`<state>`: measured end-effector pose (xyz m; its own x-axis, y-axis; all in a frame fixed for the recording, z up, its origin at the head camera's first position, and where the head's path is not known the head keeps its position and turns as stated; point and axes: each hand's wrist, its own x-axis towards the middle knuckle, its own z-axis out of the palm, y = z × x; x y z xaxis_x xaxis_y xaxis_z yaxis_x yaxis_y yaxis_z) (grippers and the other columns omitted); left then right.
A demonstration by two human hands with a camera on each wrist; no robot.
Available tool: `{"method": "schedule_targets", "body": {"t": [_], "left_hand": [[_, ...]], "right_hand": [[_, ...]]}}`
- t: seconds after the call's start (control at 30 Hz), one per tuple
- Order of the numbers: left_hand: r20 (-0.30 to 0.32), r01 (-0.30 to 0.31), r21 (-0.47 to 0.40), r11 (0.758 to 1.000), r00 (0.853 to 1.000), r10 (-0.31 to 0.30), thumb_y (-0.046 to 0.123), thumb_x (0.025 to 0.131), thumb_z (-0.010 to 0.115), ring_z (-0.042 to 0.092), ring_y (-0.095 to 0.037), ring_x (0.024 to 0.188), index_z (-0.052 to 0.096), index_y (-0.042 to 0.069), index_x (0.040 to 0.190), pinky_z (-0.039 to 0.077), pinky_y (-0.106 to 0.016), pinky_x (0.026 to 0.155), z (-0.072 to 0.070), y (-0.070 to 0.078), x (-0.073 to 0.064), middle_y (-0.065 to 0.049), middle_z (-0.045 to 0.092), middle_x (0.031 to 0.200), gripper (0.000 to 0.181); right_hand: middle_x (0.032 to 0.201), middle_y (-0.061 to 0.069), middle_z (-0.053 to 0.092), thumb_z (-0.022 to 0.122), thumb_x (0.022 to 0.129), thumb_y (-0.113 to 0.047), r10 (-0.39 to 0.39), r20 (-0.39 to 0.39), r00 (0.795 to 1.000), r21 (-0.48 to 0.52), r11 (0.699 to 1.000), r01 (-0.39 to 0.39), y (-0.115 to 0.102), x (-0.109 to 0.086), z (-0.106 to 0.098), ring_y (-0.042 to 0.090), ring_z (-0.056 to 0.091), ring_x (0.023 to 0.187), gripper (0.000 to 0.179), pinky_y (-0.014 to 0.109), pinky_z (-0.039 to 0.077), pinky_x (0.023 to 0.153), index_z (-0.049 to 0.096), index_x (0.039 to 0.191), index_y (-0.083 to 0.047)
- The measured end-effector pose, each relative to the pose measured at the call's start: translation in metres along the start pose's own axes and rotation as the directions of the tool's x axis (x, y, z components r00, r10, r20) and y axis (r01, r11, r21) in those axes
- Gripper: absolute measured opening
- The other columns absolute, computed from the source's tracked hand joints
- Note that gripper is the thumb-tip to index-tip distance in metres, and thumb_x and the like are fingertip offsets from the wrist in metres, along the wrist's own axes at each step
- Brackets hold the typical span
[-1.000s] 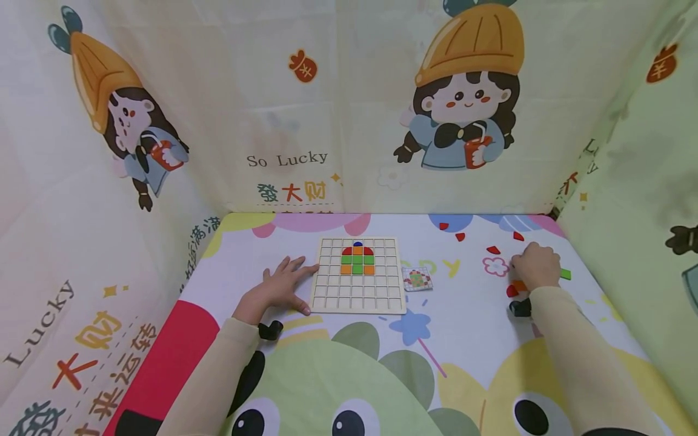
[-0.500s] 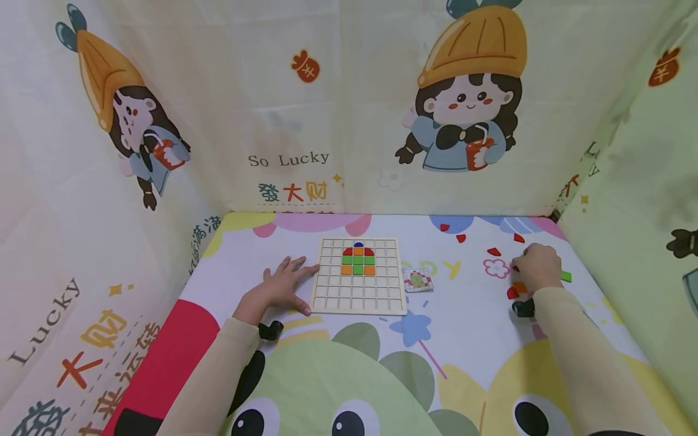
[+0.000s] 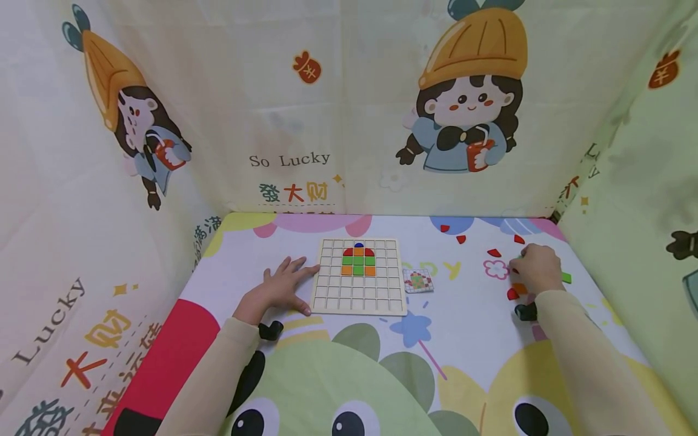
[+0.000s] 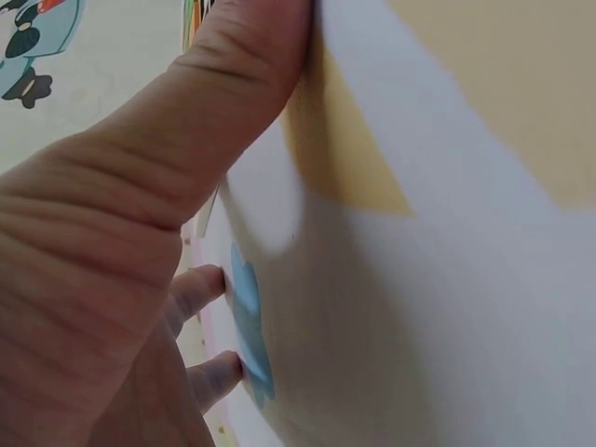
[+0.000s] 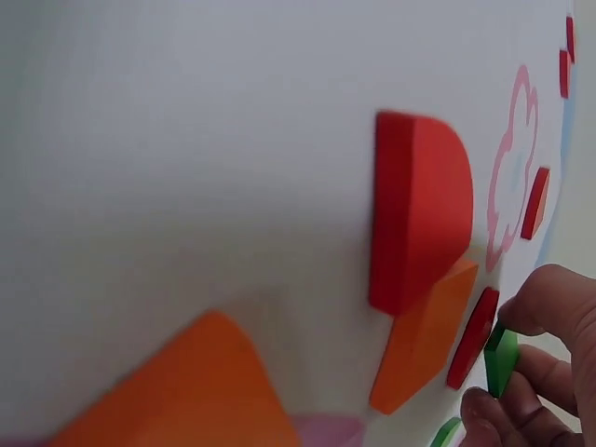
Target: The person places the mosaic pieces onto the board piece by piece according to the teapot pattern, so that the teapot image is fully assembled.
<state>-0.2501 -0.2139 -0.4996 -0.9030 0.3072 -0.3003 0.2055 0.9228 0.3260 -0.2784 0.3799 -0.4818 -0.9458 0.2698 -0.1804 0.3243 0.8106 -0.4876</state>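
My left hand (image 3: 280, 287) rests on the table with its fingers spread, index fingertip and thumb at the left edge of a pale grid board (image 3: 357, 300). Green, orange, red and blue tiles form a small dome shape in the upper middle of that board. Over at the right, my right hand (image 3: 537, 269) pinches a small green tile (image 5: 501, 358) between thumb and fingers, seen in the right wrist view. Close by lie a red curved-edge tile (image 5: 419, 214), an orange tile (image 5: 428, 340) and a dark red tile (image 5: 473, 335). Part of this group is hidden under the hand in the head view.
A small pattern card (image 3: 418, 281) lies against the board's right side. Several red tiles (image 3: 494, 253) are scattered toward the back right. A green piece (image 3: 566, 278) shows right of the right hand. Printed cloth walls (image 3: 360, 181) stand behind and at both sides.
The head view has shifted very slightly. My left hand stays at the board, and my right hand stays among the loose tiles with only a small movement of its fingers and wrist.
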Motion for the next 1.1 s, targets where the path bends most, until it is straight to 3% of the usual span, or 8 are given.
{"method": "schedule_targets", "body": {"t": [0.23,0.53,0.87,1.1], "left_hand": [[-0.004,-0.006,0.009,1.0,1.0,0.006,0.056,0.065,0.092,0.001,-0.048,0.158,0.033,0.038,0.162,0.005,-0.086,0.111,-0.003,-0.001,0.0,-0.009,0.014,0.174,0.116],[-0.004,-0.022,0.01,1.0,1.0,0.022,0.057,0.065,0.093,0.002,-0.049,0.158,0.033,0.037,0.163,0.006,-0.086,0.111,-0.005,0.0,-0.002,-0.011,0.015,0.174,0.116],[-0.005,-0.018,0.003,1.0,1.0,0.018,0.057,0.064,0.093,0.002,-0.048,0.158,0.032,0.036,0.163,0.005,-0.086,0.111,-0.004,0.001,-0.003,-0.01,0.015,0.174,0.117],[-0.004,-0.007,-0.009,1.0,1.0,0.007,0.057,0.063,0.093,0.002,-0.048,0.158,0.033,0.037,0.162,0.004,-0.086,0.111,-0.002,0.002,-0.002,-0.01,0.015,0.174,0.117]], "right_hand": [[0.108,0.03,0.051,0.072,0.093,-0.023,-0.081,-0.026,0.996,-0.043,0.996,0.08,-0.006,0.003,0.004,0.041,0.049,0.096,0.049,0.032,0.052,0.055,0.056,0.121,0.013],[0.113,0.031,0.054,0.071,0.093,-0.022,-0.13,-0.02,0.991,-0.026,0.991,0.13,-0.022,0.001,0.009,0.042,0.051,0.097,0.045,0.03,0.055,0.056,0.057,0.122,0.011],[0.113,0.03,0.054,0.07,0.093,-0.023,-0.215,-0.047,0.976,-0.127,0.97,0.208,-0.052,0.002,0.019,0.043,0.054,0.099,0.044,0.048,0.058,0.077,0.06,0.121,0.009],[0.113,0.027,0.055,0.07,0.093,-0.021,-0.26,-0.049,0.964,-0.094,0.962,0.255,-0.073,-0.007,0.028,0.036,0.058,0.089,0.042,0.038,0.057,0.066,0.061,0.123,0.006]]}}
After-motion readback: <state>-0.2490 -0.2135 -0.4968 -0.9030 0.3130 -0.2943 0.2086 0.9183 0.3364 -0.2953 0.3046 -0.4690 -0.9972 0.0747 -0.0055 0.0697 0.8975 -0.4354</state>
